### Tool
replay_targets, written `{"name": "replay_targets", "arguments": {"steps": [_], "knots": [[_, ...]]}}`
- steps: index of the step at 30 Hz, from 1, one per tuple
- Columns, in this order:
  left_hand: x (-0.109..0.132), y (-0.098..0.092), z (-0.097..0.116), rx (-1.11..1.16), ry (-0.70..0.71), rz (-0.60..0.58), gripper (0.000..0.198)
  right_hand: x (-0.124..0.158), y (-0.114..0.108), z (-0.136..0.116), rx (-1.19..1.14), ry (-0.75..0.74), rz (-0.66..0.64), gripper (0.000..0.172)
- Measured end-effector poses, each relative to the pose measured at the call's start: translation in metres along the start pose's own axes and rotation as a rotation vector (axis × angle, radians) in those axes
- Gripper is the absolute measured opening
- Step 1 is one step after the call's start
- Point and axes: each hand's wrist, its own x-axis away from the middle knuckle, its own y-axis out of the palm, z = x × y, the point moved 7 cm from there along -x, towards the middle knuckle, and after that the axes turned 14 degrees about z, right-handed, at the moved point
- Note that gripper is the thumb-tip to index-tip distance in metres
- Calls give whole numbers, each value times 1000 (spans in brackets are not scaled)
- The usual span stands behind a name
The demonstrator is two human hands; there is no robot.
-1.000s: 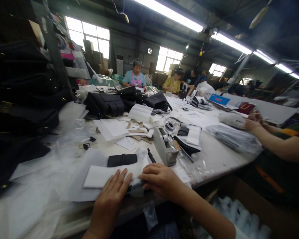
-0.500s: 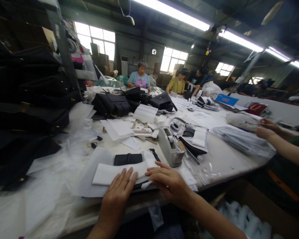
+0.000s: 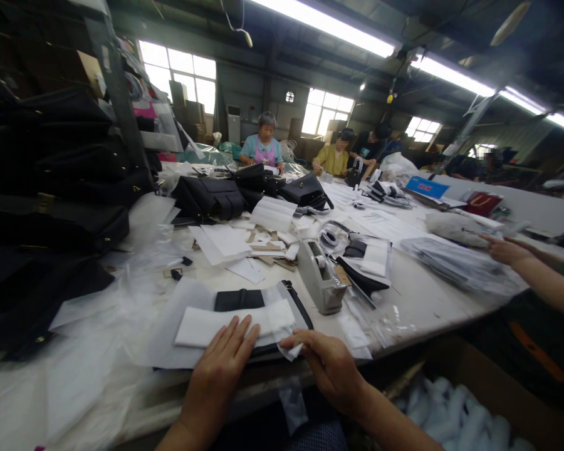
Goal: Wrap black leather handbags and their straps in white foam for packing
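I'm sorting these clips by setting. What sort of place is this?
Most likely a handbag factory's packing floor: black handbags lie on a long shared worktable, a tape dispenser stands amid white wrapping sheets, and several people work along it under strip lights.

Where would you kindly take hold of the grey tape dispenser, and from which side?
By its flat flanks at mid-length, coming down from above: the dispenser stands upright, long and narrow, with nothing over it. The right hand, pinching a sheet, is nearest.
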Motion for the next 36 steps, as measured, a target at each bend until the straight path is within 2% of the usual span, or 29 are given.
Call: {"name": "replay_targets", "arguments": {"steps": [3, 7, 10, 12, 14, 18, 20, 22, 24, 28, 30, 33, 35, 36], "knots": [[-4, 0, 3, 33, 36, -124, 55, 7, 3, 4, -11, 11, 5, 26], [-30, -1, 1, 152, -14, -489, 62, 17, 8, 9, 9, 4, -1, 27], [-64, -4, 1, 222, -20, -577, 24, 20, 9, 12, 10, 11, 6, 27], [-81, 0, 2, 247, 7, -568, 31, 20, 9, 12, -6, 16, 14, 26], [-88, 8, 1, 253, 15, -525, 36, 21, 9, 12, -21, 15, 30, 26], [-77, 21, -10, 284, -79, -394, 27, 24, 7, 10, -41, -16, 96, 27], [-69, 20, -18, 433, -181, -283, 17, 25, 7, 10, -61, -19, 132, 27], [-64, 16, -20, 647, -216, -205, 19, 26, 7, 10, -84, 4, 149, 27], [-60, 14, -12, 777, -136, -228, 30, 27, 5, 10, -100, 38, 146, 27], [-59, 13, 4, 749, 46, -326, 40, 22, -3, 9, -189, 128, 0, 25], [-60, 13, 7, 724, 85, -331, 41, 6, -12, 10, -231, 153, -28, 26], [-61, 14, 9, 716, 103, -311, 42, -42, -22, 21, -86, 129, 62, 24], [-61, 13, 9, 718, 107, -303, 42, -78, -6, 34, 131, 62, -20, 22], [-61, 12, 10, 717, 110, -301, 42, -92, 12, 43, 253, 25, -156, 23]]}}
